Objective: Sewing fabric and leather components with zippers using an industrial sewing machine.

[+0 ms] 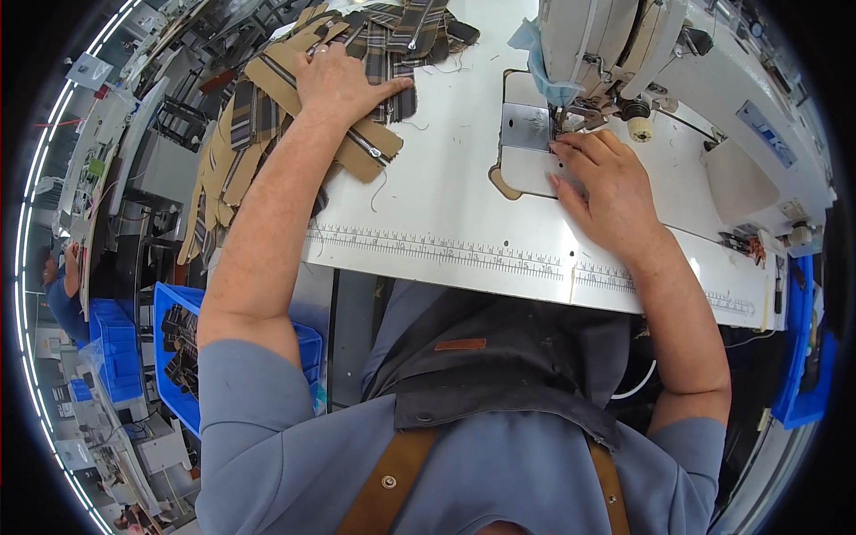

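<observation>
My left hand [341, 82] lies on a heap of tan fabric pieces [358, 153] and dark plaid pieces [390, 98] with zippers, at the back left of the white sewing table [437, 205]. Its thumb stretches out to the right and its fingertips rest among the pieces. My right hand [601, 183] is by the needle of a white sewing machine [731, 107], fingers apart and slightly bent over the metal needle plate [526, 129]. I cannot see any fabric under it. A light blue cloth [535, 67] hangs on the machine beside the presser foot.
A blue bin [178, 392] of dark pieces stands below the table's left edge, another blue bin [116, 348] farther left. A co-worker [62, 294] is at the far left among other workstations. A blue tray [795, 374] is at the right, near small tools [744, 245].
</observation>
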Demonstrator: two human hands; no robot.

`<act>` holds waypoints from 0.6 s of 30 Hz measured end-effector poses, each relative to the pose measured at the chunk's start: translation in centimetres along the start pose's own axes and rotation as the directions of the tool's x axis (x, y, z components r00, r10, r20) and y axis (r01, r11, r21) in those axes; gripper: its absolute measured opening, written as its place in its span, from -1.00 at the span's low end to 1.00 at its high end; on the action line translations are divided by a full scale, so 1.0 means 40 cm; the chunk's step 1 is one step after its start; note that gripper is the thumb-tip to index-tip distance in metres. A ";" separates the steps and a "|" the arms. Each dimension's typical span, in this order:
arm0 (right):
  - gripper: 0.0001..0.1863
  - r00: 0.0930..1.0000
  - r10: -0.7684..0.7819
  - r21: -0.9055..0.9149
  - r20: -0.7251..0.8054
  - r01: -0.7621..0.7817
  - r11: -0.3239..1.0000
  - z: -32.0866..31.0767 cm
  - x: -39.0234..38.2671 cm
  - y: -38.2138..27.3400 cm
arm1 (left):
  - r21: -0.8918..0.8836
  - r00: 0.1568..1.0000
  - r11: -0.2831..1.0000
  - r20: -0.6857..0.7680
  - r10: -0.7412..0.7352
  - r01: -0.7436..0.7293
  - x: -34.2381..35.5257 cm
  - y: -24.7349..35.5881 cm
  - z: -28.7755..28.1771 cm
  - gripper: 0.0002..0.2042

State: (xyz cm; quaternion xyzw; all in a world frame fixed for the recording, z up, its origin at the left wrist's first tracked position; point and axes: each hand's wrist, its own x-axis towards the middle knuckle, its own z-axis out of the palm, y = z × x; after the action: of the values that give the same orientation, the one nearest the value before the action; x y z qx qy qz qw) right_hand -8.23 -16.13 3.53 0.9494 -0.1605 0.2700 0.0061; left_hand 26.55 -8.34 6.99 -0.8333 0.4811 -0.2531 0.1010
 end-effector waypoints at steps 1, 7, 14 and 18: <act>-0.68 1.000 0.001 -0.001 -0.002 -0.001 1.000 0.001 0.000 -0.004 | -0.082 0.999 0.996 0.044 -0.029 0.033 0.000 -0.002 0.010 -0.27; -0.70 0.999 -0.025 0.013 -0.026 0.025 1.000 0.005 -0.002 -0.005 | -0.672 0.961 0.701 0.265 -0.076 0.241 0.000 -0.085 0.000 -0.47; -0.58 0.998 -0.008 0.045 -0.070 0.011 0.999 0.001 -0.017 -0.004 | -0.626 0.825 -0.538 0.400 0.400 0.564 -0.328 0.010 -0.209 -0.77; -0.52 0.985 -0.114 0.179 -0.130 0.137 0.974 0.005 0.003 -0.027 | -0.322 0.725 -0.652 0.366 0.583 0.687 -0.544 0.127 -0.233 -0.78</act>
State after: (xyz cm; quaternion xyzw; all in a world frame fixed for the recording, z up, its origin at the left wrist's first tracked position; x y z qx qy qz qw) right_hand -7.71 -15.15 3.51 0.9362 -0.0732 0.3392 -0.0567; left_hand 9.01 8.32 5.77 -0.4223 0.2041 0.6588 -0.5882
